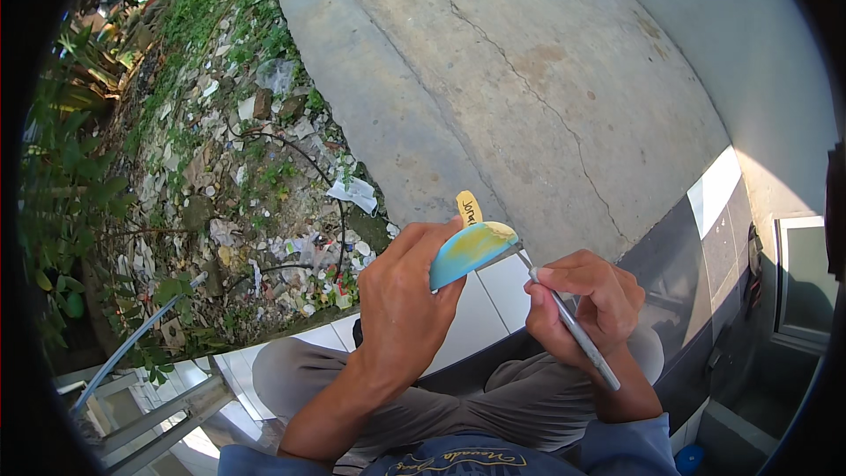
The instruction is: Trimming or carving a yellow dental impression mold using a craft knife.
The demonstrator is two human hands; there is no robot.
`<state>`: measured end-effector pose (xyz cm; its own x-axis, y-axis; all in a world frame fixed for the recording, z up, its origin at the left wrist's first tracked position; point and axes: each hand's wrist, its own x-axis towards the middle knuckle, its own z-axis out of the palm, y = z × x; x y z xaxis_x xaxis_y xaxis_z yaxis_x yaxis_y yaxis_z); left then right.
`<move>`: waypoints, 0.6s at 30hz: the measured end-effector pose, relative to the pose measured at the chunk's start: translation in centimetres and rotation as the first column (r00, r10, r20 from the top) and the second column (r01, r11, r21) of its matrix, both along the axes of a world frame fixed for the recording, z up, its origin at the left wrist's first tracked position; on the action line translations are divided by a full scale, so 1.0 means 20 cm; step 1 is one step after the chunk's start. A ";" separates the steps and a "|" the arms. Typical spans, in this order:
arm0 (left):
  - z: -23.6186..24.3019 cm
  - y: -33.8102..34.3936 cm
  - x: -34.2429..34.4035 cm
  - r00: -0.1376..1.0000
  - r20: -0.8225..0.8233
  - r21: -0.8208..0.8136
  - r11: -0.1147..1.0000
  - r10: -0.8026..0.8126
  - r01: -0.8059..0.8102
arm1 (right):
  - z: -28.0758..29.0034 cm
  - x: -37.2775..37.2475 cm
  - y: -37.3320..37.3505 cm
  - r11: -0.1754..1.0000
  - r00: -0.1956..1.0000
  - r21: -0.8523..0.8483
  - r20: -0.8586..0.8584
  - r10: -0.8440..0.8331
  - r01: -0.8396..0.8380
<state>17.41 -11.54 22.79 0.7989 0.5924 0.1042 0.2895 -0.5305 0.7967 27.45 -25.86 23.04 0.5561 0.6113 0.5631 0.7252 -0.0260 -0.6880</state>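
My left hand [398, 304] is closed around a small half-round piece [469, 254], light blue with patches of yellow, tilted with its curved edge up. A short yellow tab [468, 206] with dark handwriting sticks up behind it; whether the two are joined, I cannot tell. In my right hand [592, 298], a slim silver pen-shaped tool [578, 335] is pinched between thumb and fingers. Its thin tip points at the right end of the blue piece, touching it or very close. The fingers of my left hand hide the piece's lower left part.
My crossed legs in grey trousers [529, 397] lie beneath the hands, on white tiles [467, 317]. Ahead stretches a cracked concrete slab [493, 88]. Rubble and litter [247, 185] cover the ground at left, near a metal rail [167, 414]. A pale wall [731, 44] rises at right.
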 end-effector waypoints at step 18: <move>0.17 0.04 -0.05 0.991 0.047 -0.762 0.637 -0.124 0.116 | 0.02 0.02 0.00 0.969 0.973 0.121 -0.051 0.224 -0.216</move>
<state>16.46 -10.68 26.24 0.8672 0.3574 -0.3466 0.2767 0.2328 0.9323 27.76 -25.77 23.44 0.4519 0.6562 0.6043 0.6591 0.2109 -0.7219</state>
